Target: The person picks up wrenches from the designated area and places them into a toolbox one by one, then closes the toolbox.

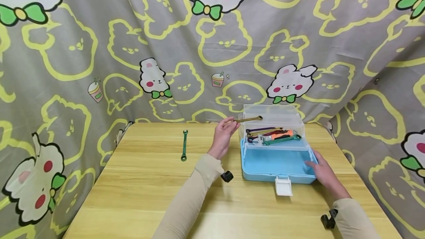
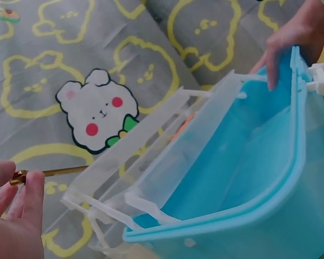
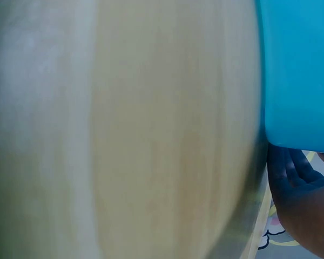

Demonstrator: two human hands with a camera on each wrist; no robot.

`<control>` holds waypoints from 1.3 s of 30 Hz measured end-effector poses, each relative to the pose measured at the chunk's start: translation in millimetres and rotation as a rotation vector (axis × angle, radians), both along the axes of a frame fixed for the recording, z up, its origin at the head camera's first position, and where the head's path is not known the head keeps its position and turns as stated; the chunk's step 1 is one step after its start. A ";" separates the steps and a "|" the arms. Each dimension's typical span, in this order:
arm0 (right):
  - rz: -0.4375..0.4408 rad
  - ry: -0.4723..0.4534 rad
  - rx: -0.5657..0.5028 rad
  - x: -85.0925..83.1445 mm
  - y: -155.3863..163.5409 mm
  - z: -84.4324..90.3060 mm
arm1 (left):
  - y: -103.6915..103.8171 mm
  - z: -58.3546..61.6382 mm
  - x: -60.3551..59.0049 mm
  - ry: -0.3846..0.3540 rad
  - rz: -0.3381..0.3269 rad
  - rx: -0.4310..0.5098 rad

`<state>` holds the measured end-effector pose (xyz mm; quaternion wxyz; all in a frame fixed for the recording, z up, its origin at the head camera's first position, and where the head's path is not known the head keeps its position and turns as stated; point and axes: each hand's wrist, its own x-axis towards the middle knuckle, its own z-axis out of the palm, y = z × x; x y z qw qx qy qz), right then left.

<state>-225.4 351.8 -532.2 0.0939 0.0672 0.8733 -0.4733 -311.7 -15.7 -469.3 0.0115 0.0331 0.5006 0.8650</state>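
Note:
My left hand (image 1: pixel 223 137) pinches one end of a gold-coloured wrench (image 1: pixel 250 119) between thumb and fingers. The wrench's ring end points right, over the raised upper clear tray (image 1: pixel 273 111) of a blue toolbox (image 1: pixel 260 177). In the left wrist view, the wrench (image 2: pixel 65 171) reaches behind the tray's edge. My right hand (image 1: pixel 327 172) grips the toolbox's right wall, thumb inside and fingers outside. The lower clear tray (image 1: pixel 237 147) holds several coloured wrenches, among them a green wrench (image 1: pixel 285 140), and an orange-handled tool (image 1: pixel 280 135).
Another green wrench (image 1: pixel 184 146) lies on the wooden table (image 1: pixel 132 183), left of my left hand. A white latch (image 1: pixel 283 186) hangs from the toolbox's front. Patterned cloth (image 1: pixel 225 54) stands behind the table's back edge and at both sides.

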 end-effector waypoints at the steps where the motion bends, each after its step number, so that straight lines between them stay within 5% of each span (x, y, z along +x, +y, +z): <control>1: 0.000 -0.003 -0.001 -0.2 0.1 -0.1 | 0.8 -0.4 0.2 -0.001 -0.008 0.004; 39: -0.010 0.017 -0.012 1.3 -1.7 1.7 | 14.7 -0.5 -9.4 -0.020 -0.131 -0.239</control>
